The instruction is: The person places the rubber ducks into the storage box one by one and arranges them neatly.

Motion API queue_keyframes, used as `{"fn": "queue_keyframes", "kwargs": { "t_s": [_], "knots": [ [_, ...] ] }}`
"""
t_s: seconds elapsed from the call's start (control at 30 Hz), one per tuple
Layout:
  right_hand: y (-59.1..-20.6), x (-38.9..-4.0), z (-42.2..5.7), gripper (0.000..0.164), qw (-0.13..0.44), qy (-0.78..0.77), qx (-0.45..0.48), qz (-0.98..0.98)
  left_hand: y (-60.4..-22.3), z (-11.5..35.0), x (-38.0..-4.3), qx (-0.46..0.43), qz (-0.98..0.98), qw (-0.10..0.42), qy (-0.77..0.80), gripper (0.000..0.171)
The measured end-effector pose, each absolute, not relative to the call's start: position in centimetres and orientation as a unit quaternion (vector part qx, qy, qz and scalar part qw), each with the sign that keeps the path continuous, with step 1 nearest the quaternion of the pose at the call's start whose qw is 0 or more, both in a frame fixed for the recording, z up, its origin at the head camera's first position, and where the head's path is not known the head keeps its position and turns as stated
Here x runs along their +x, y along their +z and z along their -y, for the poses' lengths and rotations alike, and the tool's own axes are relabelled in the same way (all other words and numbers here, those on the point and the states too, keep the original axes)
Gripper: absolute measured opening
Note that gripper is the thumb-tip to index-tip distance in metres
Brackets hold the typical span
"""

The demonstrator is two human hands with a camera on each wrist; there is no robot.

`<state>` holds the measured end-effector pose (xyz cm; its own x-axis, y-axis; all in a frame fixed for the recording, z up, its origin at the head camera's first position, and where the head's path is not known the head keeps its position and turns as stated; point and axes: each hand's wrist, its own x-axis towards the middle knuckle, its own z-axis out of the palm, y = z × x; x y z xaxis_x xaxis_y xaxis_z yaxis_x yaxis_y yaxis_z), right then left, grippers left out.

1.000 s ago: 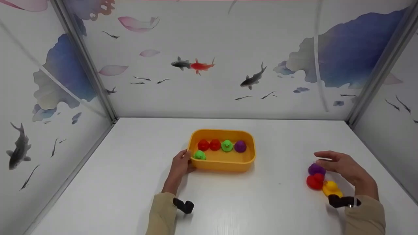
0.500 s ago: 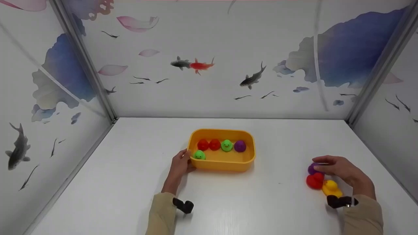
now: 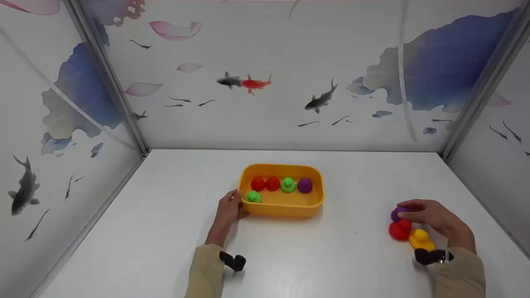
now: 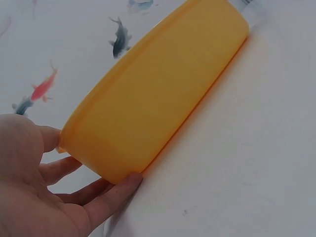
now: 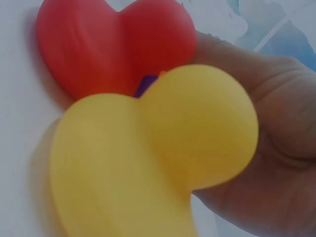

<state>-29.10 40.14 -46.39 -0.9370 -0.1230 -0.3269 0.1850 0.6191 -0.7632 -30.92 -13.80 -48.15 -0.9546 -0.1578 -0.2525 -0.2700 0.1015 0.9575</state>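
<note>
In the head view my left hand (image 3: 227, 210) holds the left end of a yellow-orange plastic bin (image 3: 283, 210). The left wrist view shows the thumb at the bin's rim, with the fingers (image 4: 116, 200) along its end wall and lower edge. Inside it sit two red toys (image 3: 272, 183), two green rubber ducks (image 3: 287, 185) and a purple toy (image 3: 304, 186). Over on the right, my right hand (image 3: 434, 217) pinches a purple rubber duck (image 3: 396, 214) between thumb and fingers. A red rubber duck (image 3: 398, 231) and a yellow rubber duck (image 3: 421, 239) lie just in front, largely hiding the purple one in the right wrist view.
All of this stands on a white table (image 3: 331, 256). Printed panels with fish and petals (image 3: 265, 124) enclose it at the back and both sides, joined by grey metal posts (image 3: 108, 74). A black camera mount sits on each wrist.
My right hand has come down slightly and to the left, and its thumb and fingers have closed on the purple rubber duck. The left hand and the bin have stayed put.
</note>
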Motion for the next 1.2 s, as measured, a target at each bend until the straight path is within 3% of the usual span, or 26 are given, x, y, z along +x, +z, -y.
{"fn": "queue_keyframes", "kwargs": {
  "t_s": [0.23, 0.53, 0.8, 1.2],
  "knots": [
    [-46.4, -29.2, -40.1, 0.084, 0.178, -0.426, 0.026, -0.887, -48.2, 13.8, -30.9, -0.149, -0.739, 0.046, 0.655, 0.049],
    [-45.4, -29.1, -39.1, 0.080, 0.149, -0.442, 0.027, -0.884, -48.2, 13.8, -30.9, -0.145, -0.737, 0.044, 0.658, 0.052],
    [-44.1, -29.4, -37.7, 0.075, 0.107, -0.465, -0.014, -0.879, -48.3, 13.8, -30.9, -0.146, -0.739, 0.046, 0.656, 0.053],
    [-42.5, -29.8, -34.5, 0.073, 0.089, -0.460, -0.054, -0.882, -48.2, 13.9, -30.8, -0.136, -0.736, 0.042, 0.662, 0.052]
  ]
}}
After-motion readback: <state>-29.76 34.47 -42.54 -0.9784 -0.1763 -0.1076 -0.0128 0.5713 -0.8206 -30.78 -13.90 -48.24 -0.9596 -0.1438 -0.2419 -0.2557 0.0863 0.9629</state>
